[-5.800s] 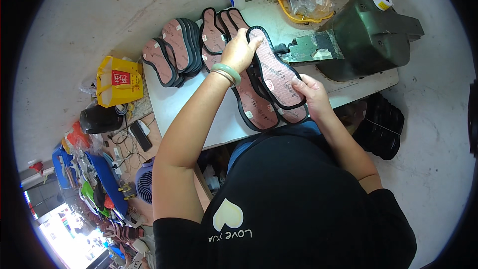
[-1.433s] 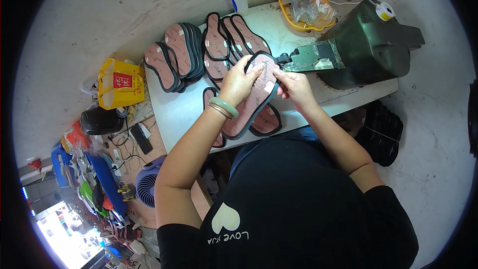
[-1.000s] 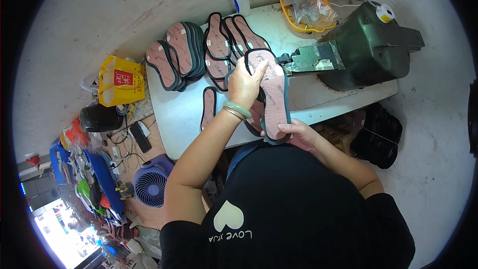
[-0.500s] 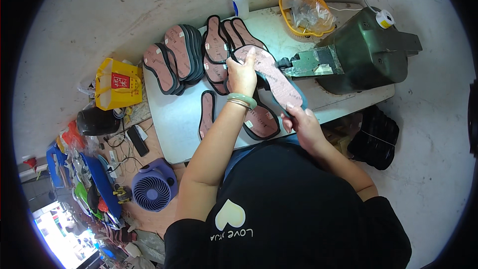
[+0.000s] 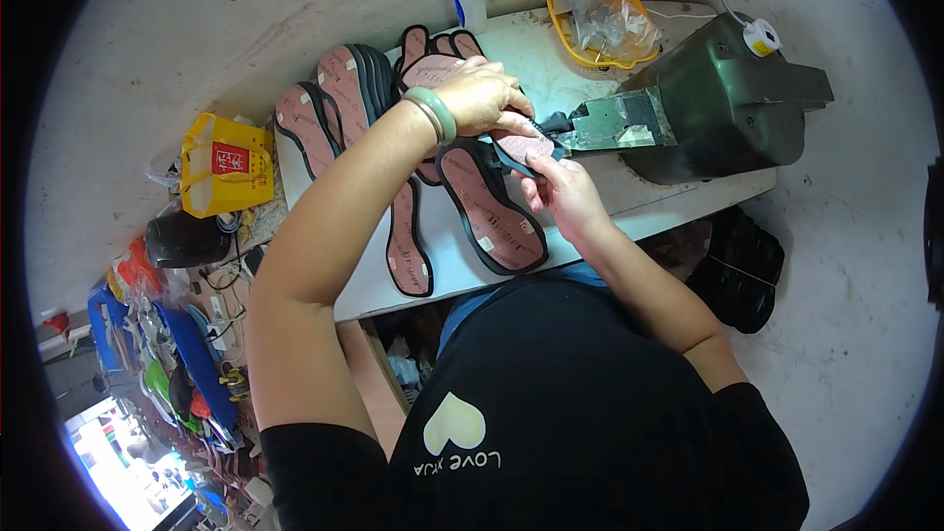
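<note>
A pale desk [image 5: 629, 216] on bare concrete carries stacked insoles [image 5: 339, 103] at its far left corner. Both hands, left hand [image 5: 479, 98] and right hand [image 5: 560, 192], grip one insole [image 5: 521, 146] at the green machine [image 5: 718, 103]; half a second ago it lay flatter.

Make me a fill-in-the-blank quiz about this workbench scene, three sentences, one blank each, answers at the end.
1. Both hands hold a shoe sole against the nose of a dark ____ machine.
2. The left hand wears a pale green ____ on its wrist.
3. The yellow basket at the far edge of the table sits beside a white bottle with a ____ cap.

The right hand grips the sole from below.

Answers: green; bangle; blue
</note>
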